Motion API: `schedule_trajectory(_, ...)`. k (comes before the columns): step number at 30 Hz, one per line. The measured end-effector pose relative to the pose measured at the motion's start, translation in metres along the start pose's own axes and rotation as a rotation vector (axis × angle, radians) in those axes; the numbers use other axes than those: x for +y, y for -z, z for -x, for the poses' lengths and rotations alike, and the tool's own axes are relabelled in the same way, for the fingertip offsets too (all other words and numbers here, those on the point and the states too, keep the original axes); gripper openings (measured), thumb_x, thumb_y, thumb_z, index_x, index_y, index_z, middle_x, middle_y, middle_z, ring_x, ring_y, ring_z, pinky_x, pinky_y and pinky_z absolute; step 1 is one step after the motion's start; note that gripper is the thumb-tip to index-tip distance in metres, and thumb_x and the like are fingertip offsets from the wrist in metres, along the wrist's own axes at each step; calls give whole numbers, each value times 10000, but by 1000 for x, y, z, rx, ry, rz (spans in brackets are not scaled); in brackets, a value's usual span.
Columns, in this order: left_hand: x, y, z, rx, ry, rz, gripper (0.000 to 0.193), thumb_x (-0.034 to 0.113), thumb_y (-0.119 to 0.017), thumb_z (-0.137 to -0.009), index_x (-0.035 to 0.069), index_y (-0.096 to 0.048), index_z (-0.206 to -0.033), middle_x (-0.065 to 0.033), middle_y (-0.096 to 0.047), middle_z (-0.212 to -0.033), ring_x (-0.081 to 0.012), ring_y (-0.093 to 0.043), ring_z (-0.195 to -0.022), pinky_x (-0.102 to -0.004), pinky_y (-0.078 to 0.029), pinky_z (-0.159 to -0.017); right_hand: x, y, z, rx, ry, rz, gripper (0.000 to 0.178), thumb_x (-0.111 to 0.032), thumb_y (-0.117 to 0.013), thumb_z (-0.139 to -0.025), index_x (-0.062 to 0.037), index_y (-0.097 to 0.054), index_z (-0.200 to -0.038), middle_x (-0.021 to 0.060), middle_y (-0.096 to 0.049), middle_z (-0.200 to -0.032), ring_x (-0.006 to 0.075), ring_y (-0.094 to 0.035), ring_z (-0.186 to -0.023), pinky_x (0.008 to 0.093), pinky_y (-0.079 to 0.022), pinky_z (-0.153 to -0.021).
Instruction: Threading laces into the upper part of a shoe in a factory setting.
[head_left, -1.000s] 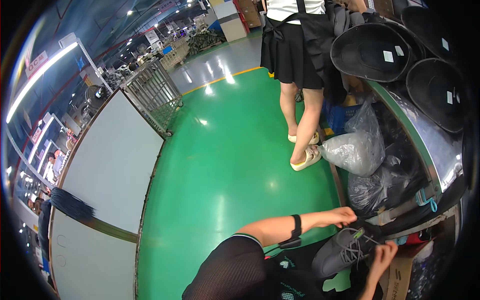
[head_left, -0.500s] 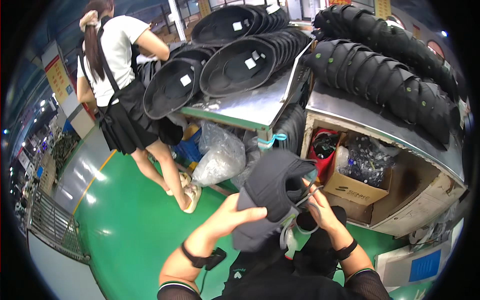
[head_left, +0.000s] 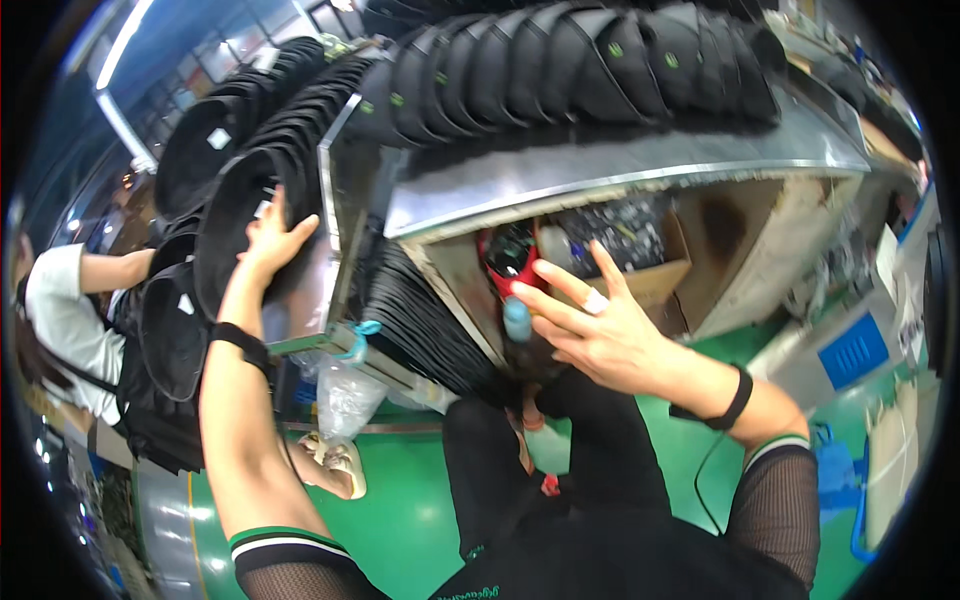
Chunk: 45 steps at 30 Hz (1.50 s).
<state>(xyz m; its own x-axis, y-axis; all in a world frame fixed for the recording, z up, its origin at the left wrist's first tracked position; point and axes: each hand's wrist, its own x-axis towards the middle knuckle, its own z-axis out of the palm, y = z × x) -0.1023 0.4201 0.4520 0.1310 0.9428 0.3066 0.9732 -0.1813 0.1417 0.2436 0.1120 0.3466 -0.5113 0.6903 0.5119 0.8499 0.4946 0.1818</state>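
Note:
My left hand (head_left: 275, 240) is stretched out with fingers spread, over the front of a nested row of black moulded oval shells (head_left: 222, 262). Whether its fingertips touch the front shell, I cannot tell. Small white labels lie in that shell, partly behind the fingers. My right hand (head_left: 605, 335) hangs in front of the open cabinet, fingers apart and holding nothing, with a ring on one finger. A small light-blue object (head_left: 517, 318) shows beside its fingertips. Along the metal tabletop (head_left: 620, 155) runs a row of overlapping black padded pieces (head_left: 560, 75) with small green marks.
In the cabinet are a red container (head_left: 497, 275) and a cardboard box (head_left: 675, 285) of small clear and dark parts. Thin black sheets (head_left: 425, 325) stand stacked beside it. At the left another person (head_left: 75, 310) stands by the shells. A clear plastic bag (head_left: 345, 400) hangs low.
My view has turned right. The black padded piece with grey cords has left both hands and is not distinguishable now. My left hand has reached forward to the shells; my right has opened.

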Motion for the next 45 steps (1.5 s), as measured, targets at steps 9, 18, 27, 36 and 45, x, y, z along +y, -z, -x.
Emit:
schedule_trajectory(9,75,11,172,63,-340,701,267,98,-652,-867,19,-637,-1122,-88,-663,-1082,-199,-604,-1017,-316,-450,-918,-21,-25,13,-111,336,-82,216,-174,-656,-686,-131,-745,-878,25,-396,-1479,222,-222,-1461,659,-207,-1117)
schedule_trajectory(18,121,-24,313,-572,-218,1095,245,148,-690,-870,-10,-616,-1043,-110,-659,-917,-193,-648,-837,-311,-507,-745,-87,8,4,-382,612,76,239,-303,-654,-729,-218,-752,-930,-8,-494,-1319,204,-332,-1366,640,-211,-1141)
schedule_trajectory(27,112,-37,322,-623,-407,1118,210,128,-756,-816,11,-668,-967,-57,-688,-797,-141,-623,-710,-284,-450,-673,-94,15,12,-399,683,176,247,-277,-564,-815,-202,-761,-944,-8,-585,-1091,207,-492,-1196,645,-161,-1162)
schedule_trajectory(36,114,-37,328,-449,-606,1020,373,99,-823,-709,9,-635,-1018,-77,-681,-942,-210,-628,-839,-316,-479,-780,-94,32,13,-452,705,326,371,-342,-530,-826,-172,-724,-1092,50,-549,-1307,317,-334,-1371,640,-82,-1181)
schedule_trajectory(45,123,-42,332,-582,-511,1087,237,105,-766,-789,37,-618,-962,-49,-657,-841,-145,-606,-754,-284,-446,-714,-96,32,24,-478,681,440,531,-346,-486,-853,-131,-571,-1331,77,-415,-1475,365,-239,-1427,636,-95,-1179)
